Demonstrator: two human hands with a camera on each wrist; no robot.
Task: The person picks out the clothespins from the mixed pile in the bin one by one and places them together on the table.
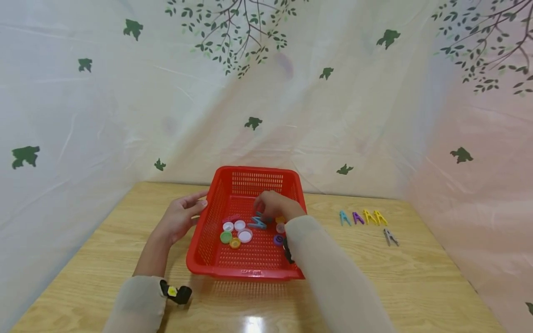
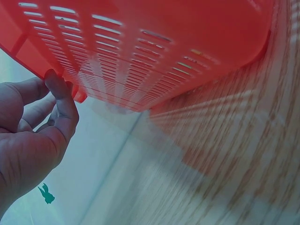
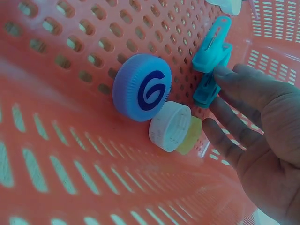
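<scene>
A red perforated basket (image 1: 216,194) stands on the wooden table. My left hand (image 1: 198,200) rests against its left rim; in the left wrist view the thumb (image 2: 60,92) and loosely bent fingers touch the rim's outer edge (image 2: 79,96). My right hand (image 1: 263,209) reaches inside the basket. Its nearly straight fingertips (image 3: 227,75) touch a teal clothespin (image 3: 211,56) lying on the basket floor. Beside that clothespin lie a purple cap (image 3: 142,93), a white cap (image 3: 169,126) and a yellow cap (image 3: 191,136).
More caps, white (image 1: 245,236), green (image 1: 226,237) and orange (image 1: 235,243), lie in the basket's left half. On the table (image 1: 416,277) to the right sits a row of clothespins: teal (image 1: 344,217), purple (image 1: 358,217), two yellow (image 1: 374,216), and a grey one (image 1: 390,237) nearer me.
</scene>
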